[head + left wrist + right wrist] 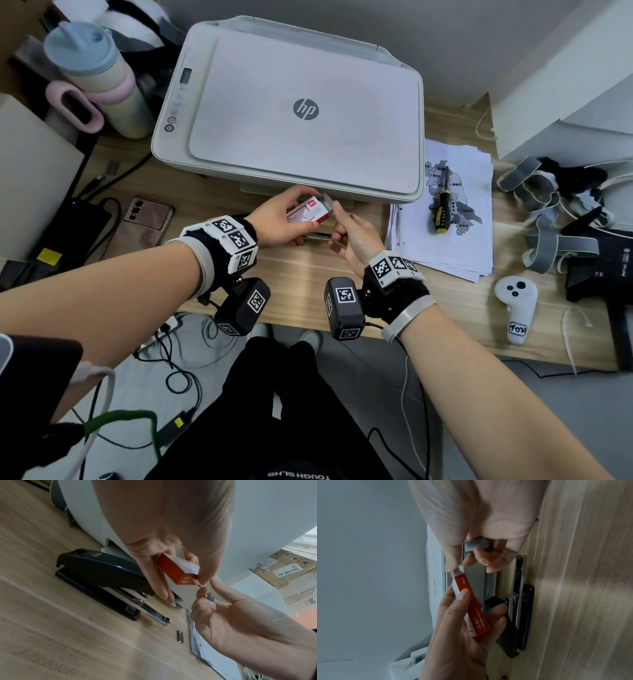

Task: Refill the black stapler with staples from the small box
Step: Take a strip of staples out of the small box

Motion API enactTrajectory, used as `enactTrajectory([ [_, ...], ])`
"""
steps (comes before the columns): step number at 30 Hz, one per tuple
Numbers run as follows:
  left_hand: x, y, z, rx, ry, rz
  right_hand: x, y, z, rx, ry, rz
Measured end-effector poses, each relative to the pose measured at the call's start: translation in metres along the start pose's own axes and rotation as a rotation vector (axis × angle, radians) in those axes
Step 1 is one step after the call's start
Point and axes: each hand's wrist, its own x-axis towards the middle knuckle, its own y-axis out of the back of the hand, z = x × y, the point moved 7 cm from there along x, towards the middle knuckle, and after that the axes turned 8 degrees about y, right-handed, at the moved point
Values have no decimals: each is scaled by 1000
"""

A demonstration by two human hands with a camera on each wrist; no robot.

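Left hand (279,219) grips the small box (308,213); right hand (352,236), pinching staples (476,544), sits nearer the black stapler (102,573), whose tray (154,613) runs out lengthwise towards it

Staple box (310,211): red-orange sides, white face, small white print. Stapler (101,573): glossy black body, silver metal magazine. Staple strip (180,636) on desk: dull grey metal. Desk (301,274): pale wood grain. Printer (291,113): off-white, grey round logo. Screwdriver (442,209): black and yellow handle. Paper stack (462,192): white, grey map print. Bottle (99,78): cream, blue lid, pink handle. Controller (515,311): white, black buttons.
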Motion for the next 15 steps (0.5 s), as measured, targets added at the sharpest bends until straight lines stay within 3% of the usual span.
enactTrajectory([
  [9, -5, -4, 6, 50, -41, -18, 8, 0, -9, -305, 166, 80],
  [15, -6, -6, 7, 123, -56, -31, 9, -3, -6, -178, 40, 0],
])
